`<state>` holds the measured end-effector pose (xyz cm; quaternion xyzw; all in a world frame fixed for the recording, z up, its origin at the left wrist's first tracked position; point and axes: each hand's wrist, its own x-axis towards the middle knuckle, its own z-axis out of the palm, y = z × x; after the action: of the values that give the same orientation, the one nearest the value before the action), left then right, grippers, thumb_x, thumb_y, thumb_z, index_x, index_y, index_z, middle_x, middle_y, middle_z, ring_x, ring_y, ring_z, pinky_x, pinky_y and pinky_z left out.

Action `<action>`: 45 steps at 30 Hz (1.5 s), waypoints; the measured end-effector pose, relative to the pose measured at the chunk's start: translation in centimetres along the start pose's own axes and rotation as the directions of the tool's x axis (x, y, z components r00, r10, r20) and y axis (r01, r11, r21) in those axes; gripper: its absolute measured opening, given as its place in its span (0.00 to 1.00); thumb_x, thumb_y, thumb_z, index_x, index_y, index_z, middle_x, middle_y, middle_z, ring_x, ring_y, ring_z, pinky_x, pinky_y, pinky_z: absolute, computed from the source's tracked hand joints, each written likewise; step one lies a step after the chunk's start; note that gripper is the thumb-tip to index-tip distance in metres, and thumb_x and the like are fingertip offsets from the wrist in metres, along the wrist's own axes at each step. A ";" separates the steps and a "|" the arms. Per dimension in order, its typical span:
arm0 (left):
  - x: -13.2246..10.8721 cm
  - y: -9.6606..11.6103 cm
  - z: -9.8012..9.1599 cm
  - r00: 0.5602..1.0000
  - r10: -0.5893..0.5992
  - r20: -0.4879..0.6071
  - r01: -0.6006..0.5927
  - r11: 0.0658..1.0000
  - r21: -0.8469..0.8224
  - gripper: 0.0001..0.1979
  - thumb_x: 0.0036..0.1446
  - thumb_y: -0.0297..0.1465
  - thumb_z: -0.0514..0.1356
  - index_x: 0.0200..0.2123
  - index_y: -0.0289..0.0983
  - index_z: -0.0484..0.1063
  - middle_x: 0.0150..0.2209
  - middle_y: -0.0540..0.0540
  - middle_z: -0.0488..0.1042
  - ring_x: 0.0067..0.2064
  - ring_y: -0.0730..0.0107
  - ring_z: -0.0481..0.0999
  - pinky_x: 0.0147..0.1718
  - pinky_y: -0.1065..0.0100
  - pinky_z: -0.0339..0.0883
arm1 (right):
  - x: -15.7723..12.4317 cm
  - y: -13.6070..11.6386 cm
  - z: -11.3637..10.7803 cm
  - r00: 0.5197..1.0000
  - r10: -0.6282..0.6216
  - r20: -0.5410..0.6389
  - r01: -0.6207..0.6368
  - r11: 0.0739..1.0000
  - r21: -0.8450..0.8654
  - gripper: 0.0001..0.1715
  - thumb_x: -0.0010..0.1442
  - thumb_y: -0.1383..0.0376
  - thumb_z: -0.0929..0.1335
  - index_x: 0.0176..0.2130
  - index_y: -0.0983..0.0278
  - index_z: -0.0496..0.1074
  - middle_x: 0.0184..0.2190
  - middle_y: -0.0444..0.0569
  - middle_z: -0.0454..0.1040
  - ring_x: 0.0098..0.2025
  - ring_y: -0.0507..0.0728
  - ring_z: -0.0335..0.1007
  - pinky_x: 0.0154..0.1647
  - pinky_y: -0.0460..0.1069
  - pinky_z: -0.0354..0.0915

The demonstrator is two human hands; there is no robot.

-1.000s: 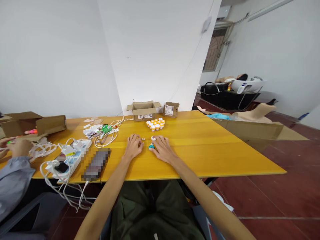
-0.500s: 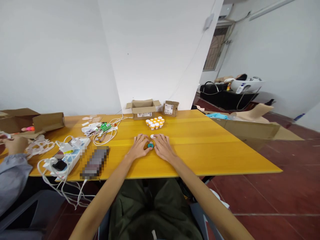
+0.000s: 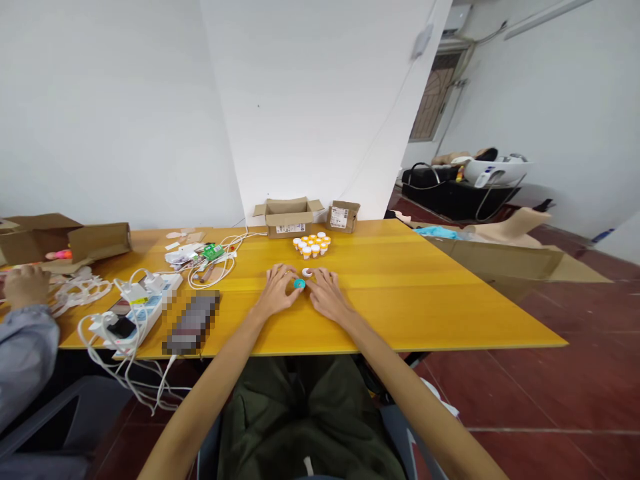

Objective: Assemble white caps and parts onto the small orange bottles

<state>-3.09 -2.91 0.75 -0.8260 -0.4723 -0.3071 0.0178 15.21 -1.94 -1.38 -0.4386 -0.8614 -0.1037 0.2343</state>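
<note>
My left hand [image 3: 274,291] is over the table, its thumb and fingers curled around a small teal round piece [image 3: 299,283] at their tips. Close beside it is my right hand [image 3: 328,295], fingers bent, its fingertips at a small white cap [image 3: 306,273]. The teal piece lies between the two hands, just nearer to me than the cap. Fine detail on both pieces is too small to make out. Beyond my hands stands a tight group of small orange bottles with white lids [image 3: 315,250].
Behind the bottles are an open cardboard box [image 3: 289,227] and a smaller box [image 3: 343,217]. A power strip [image 3: 145,313] with tangled cables and a blurred-out dark phone-like slab [image 3: 193,323] lie to my left. A co-worker's hand [image 3: 26,287] is at far left.
The teal piece has moved slightly away from me and tilted, so more of its bright face shows. My hands have barely shifted. The co-worker's hand has changed position at the left.
</note>
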 end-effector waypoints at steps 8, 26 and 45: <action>0.0 -0.2 0.2 1.000 -0.009 -0.007 0.009 1.000 0.018 0.07 0.60 0.35 0.60 0.42 0.43 0.74 0.49 0.44 0.74 0.55 0.54 0.65 0.52 0.54 0.60 | 0.0 0.4 0.3 0.998 -0.010 -0.060 0.016 0.995 0.094 0.22 0.56 0.77 0.62 0.45 0.59 0.75 0.55 0.55 0.69 0.55 0.65 0.57 0.49 0.57 0.56; 0.2 -0.5 0.7 0.991 -0.034 0.130 0.032 0.999 0.016 0.08 0.60 0.33 0.60 0.43 0.45 0.77 0.52 0.44 0.72 0.57 0.51 0.62 0.54 0.50 0.59 | 0.1 0.2 0.3 0.995 0.047 -0.084 -0.042 0.998 0.056 0.22 0.57 0.77 0.62 0.47 0.61 0.73 0.52 0.56 0.72 0.53 0.65 0.61 0.48 0.56 0.57; 0.0 -0.8 0.8 0.983 0.012 0.182 -0.007 0.999 -0.032 0.13 0.58 0.35 0.62 0.48 0.47 0.75 0.52 0.44 0.72 0.56 0.52 0.64 0.54 0.51 0.60 | -0.2 0.4 -0.2 0.975 -0.183 -0.124 0.200 0.970 0.138 0.18 0.59 0.76 0.63 0.44 0.60 0.75 0.52 0.55 0.71 0.54 0.64 0.60 0.53 0.59 0.56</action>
<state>-3.38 -2.24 -0.10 -0.8530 -0.4633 -0.2375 -0.0367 15.70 -1.86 -1.35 -0.3282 -0.8908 -0.0851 0.3025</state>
